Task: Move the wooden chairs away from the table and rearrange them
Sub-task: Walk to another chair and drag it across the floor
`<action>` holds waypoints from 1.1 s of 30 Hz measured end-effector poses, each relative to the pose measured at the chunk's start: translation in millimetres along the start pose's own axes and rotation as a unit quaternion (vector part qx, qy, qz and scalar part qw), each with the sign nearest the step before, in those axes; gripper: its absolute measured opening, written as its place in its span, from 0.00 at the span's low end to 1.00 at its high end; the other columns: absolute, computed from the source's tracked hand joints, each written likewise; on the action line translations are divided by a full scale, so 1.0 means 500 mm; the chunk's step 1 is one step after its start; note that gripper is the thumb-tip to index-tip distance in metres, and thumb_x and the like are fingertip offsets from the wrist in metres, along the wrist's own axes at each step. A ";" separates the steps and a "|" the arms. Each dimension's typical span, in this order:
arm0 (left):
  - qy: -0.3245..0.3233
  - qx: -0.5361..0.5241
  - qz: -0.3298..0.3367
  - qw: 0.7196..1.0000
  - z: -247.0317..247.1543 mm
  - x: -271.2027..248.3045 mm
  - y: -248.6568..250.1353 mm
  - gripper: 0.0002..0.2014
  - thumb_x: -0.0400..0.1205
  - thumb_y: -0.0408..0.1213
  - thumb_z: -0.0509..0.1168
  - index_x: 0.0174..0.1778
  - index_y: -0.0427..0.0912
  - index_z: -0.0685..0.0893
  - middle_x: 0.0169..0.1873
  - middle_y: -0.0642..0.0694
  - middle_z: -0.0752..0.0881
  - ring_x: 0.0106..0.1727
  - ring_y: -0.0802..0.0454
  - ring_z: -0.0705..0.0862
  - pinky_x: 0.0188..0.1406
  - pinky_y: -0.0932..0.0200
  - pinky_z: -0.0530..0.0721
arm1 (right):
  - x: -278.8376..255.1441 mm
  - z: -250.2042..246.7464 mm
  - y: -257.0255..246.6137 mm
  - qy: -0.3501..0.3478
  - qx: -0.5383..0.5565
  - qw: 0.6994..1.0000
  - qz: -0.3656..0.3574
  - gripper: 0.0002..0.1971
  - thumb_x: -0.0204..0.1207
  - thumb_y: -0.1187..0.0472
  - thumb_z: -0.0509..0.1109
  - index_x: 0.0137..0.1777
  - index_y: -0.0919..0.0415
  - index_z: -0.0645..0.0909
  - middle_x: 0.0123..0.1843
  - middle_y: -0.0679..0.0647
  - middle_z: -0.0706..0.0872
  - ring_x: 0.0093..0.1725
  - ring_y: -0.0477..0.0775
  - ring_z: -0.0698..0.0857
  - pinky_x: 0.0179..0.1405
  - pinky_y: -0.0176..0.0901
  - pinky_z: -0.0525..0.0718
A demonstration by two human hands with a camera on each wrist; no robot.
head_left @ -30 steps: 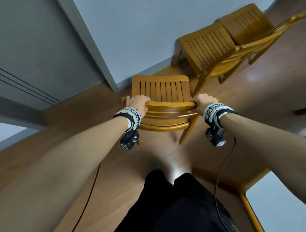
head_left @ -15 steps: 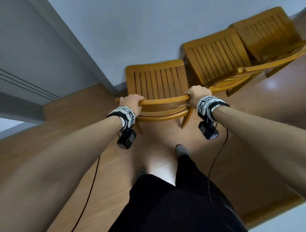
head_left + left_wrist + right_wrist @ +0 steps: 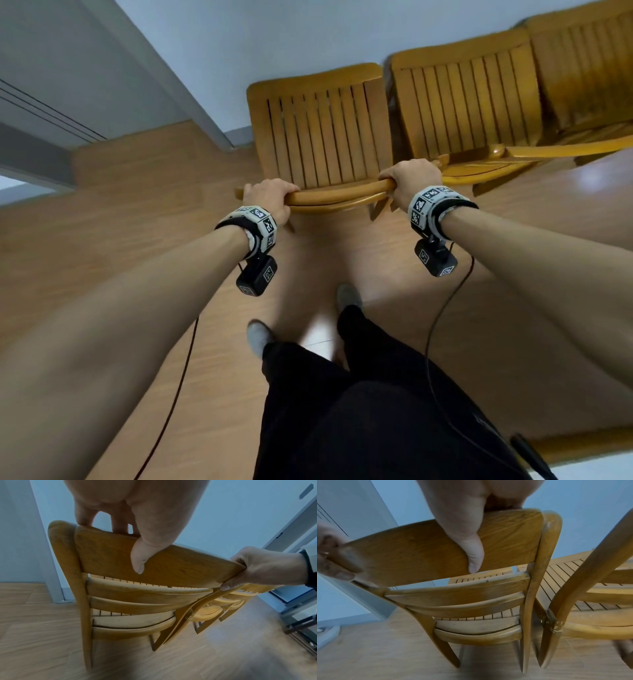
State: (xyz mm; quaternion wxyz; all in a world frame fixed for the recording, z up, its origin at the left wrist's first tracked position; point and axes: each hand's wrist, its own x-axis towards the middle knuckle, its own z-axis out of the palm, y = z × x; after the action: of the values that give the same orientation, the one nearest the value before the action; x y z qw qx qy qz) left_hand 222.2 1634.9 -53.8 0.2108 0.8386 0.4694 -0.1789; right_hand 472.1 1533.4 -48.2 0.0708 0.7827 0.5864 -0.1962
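No readable words, brand names or numbers appear anywhere; the only markings are black-and-white square coded patterns on the wristbands (image 3: 259, 222) and on the small wrist cameras (image 3: 435, 258) beneath them.

Bare forearms wear white wristbands (image 3: 261, 222) printed with black square markers; black camera blocks (image 3: 257, 276), thin cables (image 3: 442, 329), black trousers (image 3: 370, 411), grey socks (image 3: 257, 334).

The third slatted wooden chair (image 3: 589, 68) is cut off by the head view's right edge; the blurred left hand (image 3: 329, 555) is cropped in the right wrist view.
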 end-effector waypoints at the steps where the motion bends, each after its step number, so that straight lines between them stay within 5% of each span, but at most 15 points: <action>1: -0.002 -0.001 0.000 1.000 0.008 0.000 0.006 0.26 0.79 0.32 0.64 0.71 0.60 0.82 0.64 0.49 0.86 0.67 0.42 0.82 0.72 0.43 0.74 | -0.002 0.004 0.006 -0.001 0.000 1.000 -0.002 0.06 0.80 0.58 0.70 0.47 0.46 0.88 0.33 0.46 0.85 0.36 0.53 0.84 0.34 0.44 0.82; 5: -0.008 -0.006 -0.005 1.000 0.048 -0.010 0.021 0.27 0.77 0.32 0.66 0.70 0.61 0.82 0.62 0.49 0.87 0.65 0.42 0.82 0.71 0.42 0.74 | -0.018 0.035 0.025 0.002 -0.003 1.000 -0.016 0.06 0.79 0.58 0.71 0.49 0.46 0.88 0.34 0.47 0.86 0.37 0.54 0.84 0.33 0.42 0.75; 9: 0.020 -0.012 -0.022 0.999 0.087 -0.015 0.022 0.26 0.76 0.30 0.65 0.67 0.61 0.84 0.56 0.50 0.89 0.61 0.43 0.83 0.73 0.42 0.69 | -0.029 0.072 0.032 0.022 0.000 0.999 -0.026 0.08 0.79 0.59 0.71 0.54 0.46 0.89 0.39 0.49 0.88 0.44 0.57 0.84 0.44 0.48 0.81; 14: 0.016 -0.047 -0.042 0.998 0.096 -0.016 0.019 0.28 0.77 0.26 0.61 0.70 0.57 0.83 0.65 0.50 0.85 0.67 0.41 0.79 0.77 0.41 0.64 | -0.022 0.080 0.041 0.007 0.004 0.999 -0.031 0.08 0.78 0.60 0.72 0.52 0.46 0.88 0.39 0.48 0.87 0.47 0.57 0.84 0.50 0.52 0.85; 20: -0.004 -0.055 -0.074 0.996 0.058 -0.032 0.022 0.26 0.76 0.34 0.68 0.70 0.59 0.82 0.68 0.52 0.83 0.67 0.42 0.81 0.68 0.47 0.77 | -0.048 0.056 0.038 -0.004 0.055 0.998 0.007 0.16 0.76 0.61 0.70 0.64 0.49 0.84 0.51 0.49 0.89 0.52 0.56 0.86 0.46 0.49 0.87; 26: -0.017 -0.031 -0.034 0.999 0.005 -0.044 0.023 0.25 0.77 0.40 0.70 0.73 0.54 0.80 0.71 0.48 0.81 0.69 0.43 0.80 0.65 0.50 0.80 | -0.081 0.035 0.036 -0.008 0.102 0.993 0.060 0.25 0.79 0.56 0.70 0.77 0.48 0.76 0.64 0.51 0.87 0.57 0.55 0.86 0.48 0.46 0.87; 29: -0.002 -0.028 -0.005 1.000 -0.022 -0.052 0.032 0.26 0.79 0.43 0.69 0.75 0.53 0.78 0.73 0.47 0.80 0.69 0.42 0.80 0.65 0.49 0.81 | -0.105 0.020 0.029 -0.004 0.122 0.987 0.104 0.30 0.80 0.55 0.70 0.83 0.52 0.69 0.72 0.55 0.82 0.65 0.57 0.84 0.57 0.50 0.85; 31: 0.009 -0.021 0.024 0.999 -0.038 -0.056 0.040 0.26 0.80 0.45 0.69 0.76 0.51 0.78 0.74 0.46 0.80 0.70 0.43 0.80 0.66 0.48 0.81 | -0.125 0.014 0.021 0.004 0.128 0.982 0.137 0.31 0.80 0.56 0.69 0.83 0.54 0.68 0.75 0.57 0.79 0.69 0.59 0.81 0.62 0.52 0.83; 33: 0.014 -0.012 0.054 0.998 -0.053 -0.059 0.046 0.27 0.80 0.46 0.68 0.77 0.50 0.77 0.75 0.46 0.79 0.73 0.43 0.79 0.69 0.47 0.80 | -0.151 0.013 0.013 0.018 0.147 0.975 0.167 0.26 0.80 0.56 0.70 0.77 0.54 0.73 0.70 0.57 0.82 0.63 0.59 0.83 0.56 0.51 0.84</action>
State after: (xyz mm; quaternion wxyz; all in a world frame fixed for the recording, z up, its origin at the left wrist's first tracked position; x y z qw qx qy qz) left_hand 230.3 1616.9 -12.6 0.2241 0.8623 0.4285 -0.1501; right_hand 459.0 1462.1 -25.6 -0.0240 0.8750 0.4128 -0.2518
